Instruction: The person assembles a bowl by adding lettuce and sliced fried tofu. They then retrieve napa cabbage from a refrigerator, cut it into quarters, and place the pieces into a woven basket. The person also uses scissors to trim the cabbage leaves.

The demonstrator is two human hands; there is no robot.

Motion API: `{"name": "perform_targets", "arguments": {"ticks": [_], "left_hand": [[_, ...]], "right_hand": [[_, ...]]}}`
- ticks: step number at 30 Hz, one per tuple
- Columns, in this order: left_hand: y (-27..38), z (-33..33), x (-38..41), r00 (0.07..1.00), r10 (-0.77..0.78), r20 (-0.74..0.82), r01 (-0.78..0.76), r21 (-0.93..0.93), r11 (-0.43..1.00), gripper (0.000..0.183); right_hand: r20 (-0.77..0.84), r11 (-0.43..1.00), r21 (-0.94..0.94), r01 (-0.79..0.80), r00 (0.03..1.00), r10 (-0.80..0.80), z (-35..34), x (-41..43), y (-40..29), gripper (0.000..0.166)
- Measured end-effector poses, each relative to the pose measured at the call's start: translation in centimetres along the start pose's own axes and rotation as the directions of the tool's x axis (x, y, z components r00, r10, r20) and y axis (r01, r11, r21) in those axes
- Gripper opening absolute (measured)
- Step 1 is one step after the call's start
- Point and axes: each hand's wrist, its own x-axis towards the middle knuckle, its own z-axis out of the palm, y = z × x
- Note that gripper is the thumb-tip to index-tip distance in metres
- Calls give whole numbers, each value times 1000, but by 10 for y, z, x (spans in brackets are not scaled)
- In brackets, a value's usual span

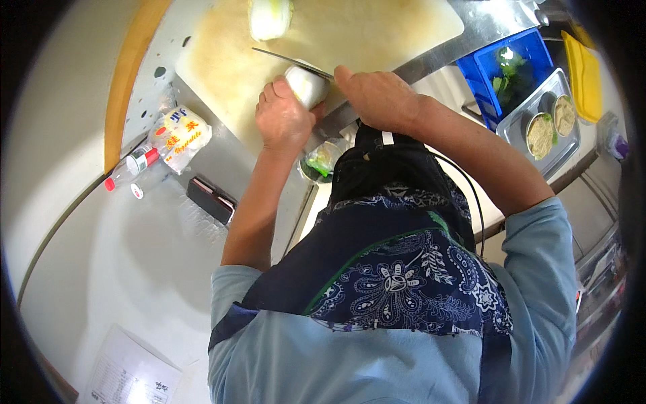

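Note:
My left hand grips a pale piece of cabbage, apparently napa cabbage, at the near edge of a worn, yellowed cutting board. My right hand is closed around the handle of a kitchen knife, and the handle itself is hidden. The thin blade points left and lies against the cabbage's far side; how deep it sits I cannot tell. Farther up the board rests another white and yellow-green cabbage piece, apart from both hands.
Left of the board lie a printed plastic bag, plastic bottles and a dark phone or wallet. On the right are a blue bin with greens, a metal tray holding two bowls, and a yellow object. A bin sits below the counter edge.

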Motion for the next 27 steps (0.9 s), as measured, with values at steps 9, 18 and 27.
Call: {"name": "perform_targets", "arguments": {"ticks": [9, 18, 27], "left_hand": [[-79, -41, 43, 985, 169, -37, -168, 5, 986, 83], [-48, -55, 172, 587, 751, 303, -778, 466, 421, 56], [-17, -6, 130, 958, 166, 234, -166, -21, 986, 65]], "right_hand": [[-264, 964, -150, -218, 949, 173, -44, -43, 42, 27], [-498, 966, 254, -39, 851, 165, -39, -31, 56, 26], [-443, 984, 24, -177, 881, 170, -30, -35, 31, 20]]}}
